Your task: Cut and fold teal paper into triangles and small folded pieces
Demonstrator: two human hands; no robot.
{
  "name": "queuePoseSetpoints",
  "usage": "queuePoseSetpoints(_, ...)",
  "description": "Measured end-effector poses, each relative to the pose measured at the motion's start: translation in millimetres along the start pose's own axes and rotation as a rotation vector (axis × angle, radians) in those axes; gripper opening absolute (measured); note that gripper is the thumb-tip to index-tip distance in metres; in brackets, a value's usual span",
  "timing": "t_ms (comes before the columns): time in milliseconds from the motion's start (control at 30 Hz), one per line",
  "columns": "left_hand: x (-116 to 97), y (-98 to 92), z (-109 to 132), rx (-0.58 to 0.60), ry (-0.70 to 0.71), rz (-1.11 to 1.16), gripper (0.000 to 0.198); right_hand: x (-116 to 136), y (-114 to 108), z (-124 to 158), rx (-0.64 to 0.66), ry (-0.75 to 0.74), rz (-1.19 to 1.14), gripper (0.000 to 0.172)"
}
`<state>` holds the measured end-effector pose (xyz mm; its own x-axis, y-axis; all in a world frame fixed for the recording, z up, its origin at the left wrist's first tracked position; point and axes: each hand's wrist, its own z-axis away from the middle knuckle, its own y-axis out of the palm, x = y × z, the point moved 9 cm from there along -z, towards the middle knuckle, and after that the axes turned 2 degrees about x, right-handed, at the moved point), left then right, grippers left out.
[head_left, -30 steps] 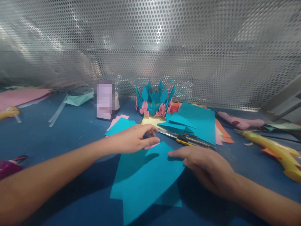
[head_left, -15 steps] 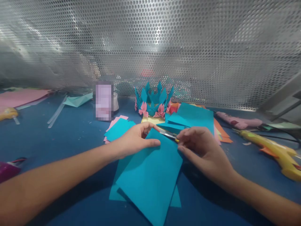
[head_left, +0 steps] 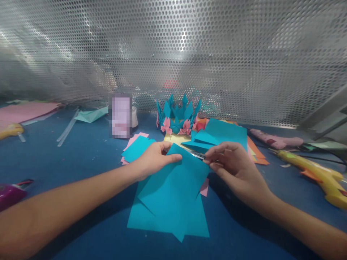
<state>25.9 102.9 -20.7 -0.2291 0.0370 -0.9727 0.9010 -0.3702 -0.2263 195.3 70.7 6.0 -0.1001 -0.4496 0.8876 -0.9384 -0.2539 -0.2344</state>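
"Reading anything on that upright panel (head_left: 120, 116)?"

"Can't; it's blurred into squares, pale lilac with dark edges, just beside something white (head_left: 135, 117)."

"And what's it all on?"

"A dark blue table (head_left: 94, 202), specked with tiny scraps, running back to a perforated metal wall (head_left: 173, 54) full of bright glints."

"What about the hands?"

"The left hand (head_left: 158, 157) pinches the top corner of a blue sheet (head_left: 176, 187), thumb uppermost. The right hand (head_left: 233, 167) has thumb and fingertips bunched at the sheet's right corner; whether they grip it, I can't tell."

"Where's that sheet, exactly?"

"In front of the person, over a second blue sheet (head_left: 138, 219), with pink paper (head_left: 205, 188) poking out at the right. Behind stands a blue paper crown (head_left: 176, 125) with pink flowers; a yellow glue gun (head_left: 311, 169) lies off to the right."
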Motion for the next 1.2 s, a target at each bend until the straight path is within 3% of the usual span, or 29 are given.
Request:
queuePoseSetpoints(433, 14.3, 7.4, 3.8, -0.002, -0.094, 0.203, 0.024, 10.5, -10.7, -1.9, -0.098, -0.034, 0.0, 0.029)
queuePoseSetpoints(633, 17.0, -2.1, 2.8, -0.112, -0.099, 0.37, 0.024, 5.1, -23.8, 0.9, -0.186, 0.021, -0.025, 0.027)
queuePoseSetpoints(800, 12.5, 7.6, 8.7, -0.103, -0.099, 0.496, 0.02, -15.1, -6.1, 3.0, -0.051, 0.23, -0.086, 0.027)
queuePoseSetpoints(900, 11.3, 19.2, 11.6, -0.039, -0.106, 0.584, 0.023, -16.6, 4.4, 6.1, 0.012, 0.244, 0.011, 0.028)
queuePoseSetpoints(1000, 19.3, 23.3, 14.0, -0.057, -0.177, 0.64, 0.023, -6.6, 2.7, 8.7, -0.024, 0.157, 0.184, 0.019)
queuePoseSetpoints(1067, 25.6, 22.7, 16.6, -0.11, -0.243, 0.677, 0.022, 9.6, 0.4, 9.7, -0.054, 0.016, 0.359, 0.014)
queuePoseSetpoints(1133, 24.4, 25.2, 18.9, -0.113, -0.265, 0.711, 0.022, 27.3, 4.7, 11.4, -0.027, -0.163, 0.529, 0.021)
queuePoseSetpoints(1200, 16.6, 33.6, 20.5, -0.035, -0.256, 0.755, 0.026, 37.6, 14.9, 14.1, 0.062, -0.314, 0.651, 0.036)
